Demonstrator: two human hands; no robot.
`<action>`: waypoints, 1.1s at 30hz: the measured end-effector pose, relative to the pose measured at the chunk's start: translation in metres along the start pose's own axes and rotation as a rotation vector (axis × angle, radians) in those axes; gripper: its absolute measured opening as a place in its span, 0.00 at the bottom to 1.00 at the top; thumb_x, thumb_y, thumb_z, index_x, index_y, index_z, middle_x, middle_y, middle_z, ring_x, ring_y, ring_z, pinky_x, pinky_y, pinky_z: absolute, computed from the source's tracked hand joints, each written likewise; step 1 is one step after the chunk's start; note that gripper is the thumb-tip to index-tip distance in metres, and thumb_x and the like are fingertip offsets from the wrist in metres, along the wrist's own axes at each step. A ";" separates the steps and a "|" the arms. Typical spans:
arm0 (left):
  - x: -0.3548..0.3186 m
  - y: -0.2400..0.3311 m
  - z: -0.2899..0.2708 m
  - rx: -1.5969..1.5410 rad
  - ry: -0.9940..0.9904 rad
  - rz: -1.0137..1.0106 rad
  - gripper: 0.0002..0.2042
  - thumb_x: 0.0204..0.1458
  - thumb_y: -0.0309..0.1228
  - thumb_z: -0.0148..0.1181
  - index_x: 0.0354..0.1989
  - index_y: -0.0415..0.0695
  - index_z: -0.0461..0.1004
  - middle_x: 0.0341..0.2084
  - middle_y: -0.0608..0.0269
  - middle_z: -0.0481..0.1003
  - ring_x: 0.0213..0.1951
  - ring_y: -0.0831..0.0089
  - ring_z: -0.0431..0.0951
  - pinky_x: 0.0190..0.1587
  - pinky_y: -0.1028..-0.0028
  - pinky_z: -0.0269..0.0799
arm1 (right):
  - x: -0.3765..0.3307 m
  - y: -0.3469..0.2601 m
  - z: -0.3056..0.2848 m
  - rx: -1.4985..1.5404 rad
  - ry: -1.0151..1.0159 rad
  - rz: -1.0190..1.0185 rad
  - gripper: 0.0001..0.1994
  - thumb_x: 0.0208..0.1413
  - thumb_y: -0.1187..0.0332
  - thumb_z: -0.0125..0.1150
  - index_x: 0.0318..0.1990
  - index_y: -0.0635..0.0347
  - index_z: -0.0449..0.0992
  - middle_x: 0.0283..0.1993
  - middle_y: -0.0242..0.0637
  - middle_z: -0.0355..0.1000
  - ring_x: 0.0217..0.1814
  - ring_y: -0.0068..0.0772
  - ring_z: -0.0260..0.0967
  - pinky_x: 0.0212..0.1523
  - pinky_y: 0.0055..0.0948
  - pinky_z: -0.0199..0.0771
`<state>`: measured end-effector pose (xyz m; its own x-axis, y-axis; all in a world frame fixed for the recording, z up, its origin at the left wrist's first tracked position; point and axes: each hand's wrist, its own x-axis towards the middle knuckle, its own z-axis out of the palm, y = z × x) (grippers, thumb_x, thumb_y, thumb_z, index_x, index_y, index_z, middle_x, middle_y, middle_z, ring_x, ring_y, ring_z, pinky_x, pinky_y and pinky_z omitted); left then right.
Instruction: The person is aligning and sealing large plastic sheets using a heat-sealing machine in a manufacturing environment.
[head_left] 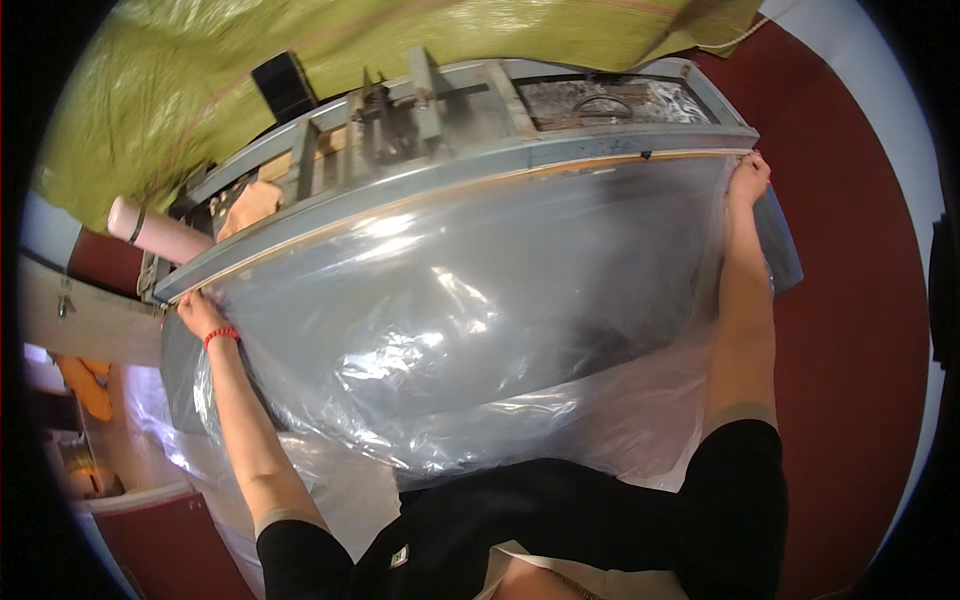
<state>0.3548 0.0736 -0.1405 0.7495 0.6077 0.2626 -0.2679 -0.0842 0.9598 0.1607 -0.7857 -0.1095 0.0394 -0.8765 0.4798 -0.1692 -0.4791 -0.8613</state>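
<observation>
grey machine bed (450, 175), clear plastic sheet (450, 320)

The clear plastic sheet (450, 330) fills the whole span from nine to three o'clock, blocking any reach straight down. At twelve, the grey machine frame (450, 165) with its metal brackets (385, 115) bars the way. A pink cylinder (160, 232) crowds ten o'clock. Open room lies at three to four o'clock, over the red floor (850, 350).
</observation>
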 end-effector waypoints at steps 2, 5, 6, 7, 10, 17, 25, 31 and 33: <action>0.000 -0.001 0.009 0.014 0.019 -0.027 0.07 0.49 0.27 0.49 0.35 0.43 0.60 0.21 0.66 0.67 0.20 0.78 0.67 0.20 0.79 0.67 | 0.026 0.032 0.000 0.169 -0.109 0.091 0.05 0.50 0.72 0.50 0.32 0.64 0.68 0.28 0.39 0.69 0.24 0.27 0.67 0.26 0.24 0.69; -0.005 -0.009 0.033 -0.116 -0.127 -0.085 0.06 0.48 0.26 0.50 0.33 0.43 0.62 0.21 0.69 0.67 0.20 0.80 0.66 0.21 0.81 0.65 | 0.086 0.096 -0.017 0.008 -0.007 -0.165 0.07 0.48 0.71 0.52 0.33 0.66 0.69 0.30 0.40 0.70 0.30 0.31 0.68 0.34 0.26 0.68; -0.011 0.007 0.006 -0.081 -0.077 -0.065 0.06 0.48 0.26 0.50 0.33 0.43 0.62 0.21 0.69 0.67 0.20 0.80 0.66 0.21 0.81 0.65 | 0.042 0.064 0.001 0.039 -0.060 -0.150 0.07 0.48 0.71 0.52 0.33 0.66 0.69 0.30 0.40 0.70 0.30 0.31 0.68 0.34 0.26 0.68; -0.019 0.025 -0.006 0.020 -0.181 -0.055 0.05 0.48 0.27 0.51 0.33 0.43 0.63 0.20 0.70 0.66 0.21 0.82 0.65 0.22 0.82 0.63 | -0.004 0.007 0.005 0.051 -0.030 -0.220 0.07 0.48 0.71 0.52 0.33 0.66 0.69 0.31 0.40 0.69 0.33 0.33 0.67 0.37 0.28 0.66; -0.038 0.053 -0.025 0.046 -0.321 0.058 0.04 0.48 0.26 0.53 0.31 0.44 0.66 0.20 0.73 0.65 0.21 0.85 0.62 0.24 0.86 0.58 | -0.101 -0.139 0.012 0.130 -0.113 -0.548 0.07 0.48 0.71 0.54 0.33 0.64 0.70 0.35 0.39 0.68 0.40 0.35 0.64 0.44 0.31 0.62; -0.095 0.149 -0.076 -0.169 -0.286 0.158 0.04 0.49 0.23 0.51 0.32 0.46 0.65 0.22 0.76 0.62 0.22 0.89 0.57 0.23 0.88 0.52 | -0.331 -0.291 -0.004 0.344 -0.859 -1.068 0.14 0.40 0.64 0.63 0.35 0.60 0.71 0.42 0.39 0.67 0.47 0.42 0.62 0.45 0.35 0.62; -0.075 0.082 -0.180 0.719 -0.382 0.149 0.10 0.50 0.30 0.53 0.38 0.38 0.70 0.39 0.65 0.71 0.40 0.76 0.69 0.45 0.79 0.62 | -0.311 -0.208 -0.014 0.291 -1.450 -0.186 0.09 0.45 0.64 0.61 0.25 0.61 0.73 0.22 0.27 0.68 0.25 0.16 0.62 0.29 0.17 0.64; -0.171 0.091 -0.156 0.977 -0.685 0.510 0.18 0.49 0.33 0.52 0.48 0.38 0.67 0.51 0.51 0.63 0.57 0.57 0.57 0.57 0.65 0.53 | -0.149 -0.076 -0.100 -0.191 -0.764 -0.411 0.11 0.45 0.64 0.61 0.25 0.64 0.73 0.21 0.36 0.69 0.25 0.21 0.63 0.29 0.25 0.64; -0.212 0.116 -0.135 0.487 -0.785 0.241 0.17 0.51 0.32 0.49 0.49 0.39 0.66 0.52 0.53 0.62 0.57 0.60 0.57 0.56 0.67 0.53 | -0.105 -0.036 -0.131 -0.272 -0.647 -0.392 0.12 0.45 0.62 0.60 0.26 0.64 0.73 0.21 0.38 0.69 0.24 0.25 0.63 0.28 0.27 0.64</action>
<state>0.0827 0.0417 -0.0982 0.9468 -0.1574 0.2806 -0.3194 -0.5652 0.7606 0.0333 -0.6699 -0.1073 0.6943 -0.5407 0.4749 -0.2554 -0.8021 -0.5398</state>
